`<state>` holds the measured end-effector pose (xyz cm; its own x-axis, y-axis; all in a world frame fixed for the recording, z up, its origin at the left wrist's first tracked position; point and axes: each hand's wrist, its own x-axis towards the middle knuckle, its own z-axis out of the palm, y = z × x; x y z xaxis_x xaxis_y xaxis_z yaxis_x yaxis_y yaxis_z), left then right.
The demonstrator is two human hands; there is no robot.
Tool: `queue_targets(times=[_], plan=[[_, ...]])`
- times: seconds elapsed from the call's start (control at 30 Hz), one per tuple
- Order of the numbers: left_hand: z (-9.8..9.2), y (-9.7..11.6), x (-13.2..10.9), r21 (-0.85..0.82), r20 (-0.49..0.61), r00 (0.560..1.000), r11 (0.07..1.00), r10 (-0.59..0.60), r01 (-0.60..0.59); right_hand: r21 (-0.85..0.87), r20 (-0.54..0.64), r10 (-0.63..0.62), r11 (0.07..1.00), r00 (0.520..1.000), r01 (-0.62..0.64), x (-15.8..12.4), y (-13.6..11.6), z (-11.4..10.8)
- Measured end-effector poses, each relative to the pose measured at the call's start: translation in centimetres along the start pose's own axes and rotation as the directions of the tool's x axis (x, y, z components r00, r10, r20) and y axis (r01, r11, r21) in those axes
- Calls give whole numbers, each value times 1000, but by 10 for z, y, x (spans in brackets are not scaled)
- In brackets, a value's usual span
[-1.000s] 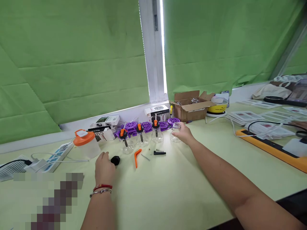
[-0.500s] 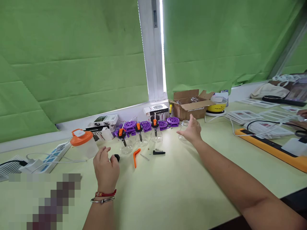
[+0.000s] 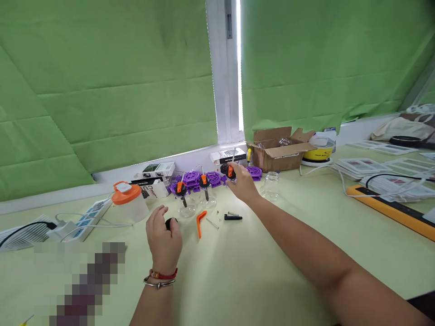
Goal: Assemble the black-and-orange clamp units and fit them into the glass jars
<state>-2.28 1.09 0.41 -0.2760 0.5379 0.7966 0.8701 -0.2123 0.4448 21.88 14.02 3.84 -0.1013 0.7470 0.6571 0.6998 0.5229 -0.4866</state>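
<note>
My right hand [image 3: 243, 181] reaches forward, its fingers closed around a black-and-orange bottle top [image 3: 231, 171] with a thin rod sticking up. Whatever glass is below that top is hidden by my hand. To its right stands an uncapped clear glass jar [image 3: 271, 186]. My left hand [image 3: 164, 237] hovers low over the table, fingers half curled and apart from the thumb. Beside its thumb a round black piece [image 3: 171, 223] shows, partly covered. Two clear bottles with black-and-orange tops, one [image 3: 186, 206] and another [image 3: 206, 197], stand between the hands.
On the table lie an orange lever [image 3: 200, 224], a metal pin [image 3: 212, 223] and a black part with a spring [image 3: 233, 216]. Behind are purple reels [image 3: 192, 179] and a cardboard box [image 3: 280, 156]. An orange-lidded container [image 3: 131, 206] and a power strip [image 3: 90, 219] stand left.
My right hand has left the uncapped glass jar and moved left to the third black-and-orange bottle top, closing on it. My left hand has shifted slightly right. The view has turned slightly left.
</note>
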Motion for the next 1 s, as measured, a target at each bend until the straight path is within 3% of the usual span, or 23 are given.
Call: queue_targets(times=[0.07,0.13,0.23,0.27,0.37,0.4,0.47,0.5,0.57,0.63,0.73,0.87,0.9,0.93,1.0], plan=[[-4,16,-4,-144,60,997,989,47,-38,4,-2,-159,987,987,159,-16,-22,-25],[-9,39,-10,-351,247,961,936,121,-27,88,71,-266,962,961,260,-41,-50,-45],[-18,70,-20,-586,508,824,802,253,115,301,228,-349,913,909,275,-81,-83,-61],[-21,77,-22,-605,561,789,775,251,184,374,276,-352,897,895,237,-92,-89,-63],[-35,84,-24,-578,651,745,730,142,365,591,471,-276,804,838,-67,-105,-85,-66],[-41,83,-23,-561,668,738,717,98,413,634,504,-202,746,839,-202,-103,-79,-66],[-52,78,-23,-544,700,713,678,41,495,656,508,61,619,859,-432,-94,-66,-64],[-58,76,-23,-544,722,690,648,39,533,651,519,170,557,838,-516,-88,-60,-62],[-67,73,-27,-548,767,637,593,75,590,624,606,244,444,757,-643,-79,-54,-56],[-71,72,-35,-548,789,606,558,97,624,577,710,219,365,670,-731,-75,-53,-50],[-70,72,-51,-551,780,625,524,45,650,508,782,224,312,582,-803,-77,-54,-43],[-65,78,-65,-528,759,637,442,-137,725,342,877,239,296,416,-892,-82,-51,-36],[-64,80,-66,-526,750,635,417,-182,741,324,888,236,290,395,-901,-82,-50,-34],[-63,81,-66,-529,743,633,387,-219,755,340,885,228,282,406,-897,-83,-49,-32],[-62,83,-63,-542,748,616,308,-248,782,450,840,194,274,507,-850,-83,-48,-29]])
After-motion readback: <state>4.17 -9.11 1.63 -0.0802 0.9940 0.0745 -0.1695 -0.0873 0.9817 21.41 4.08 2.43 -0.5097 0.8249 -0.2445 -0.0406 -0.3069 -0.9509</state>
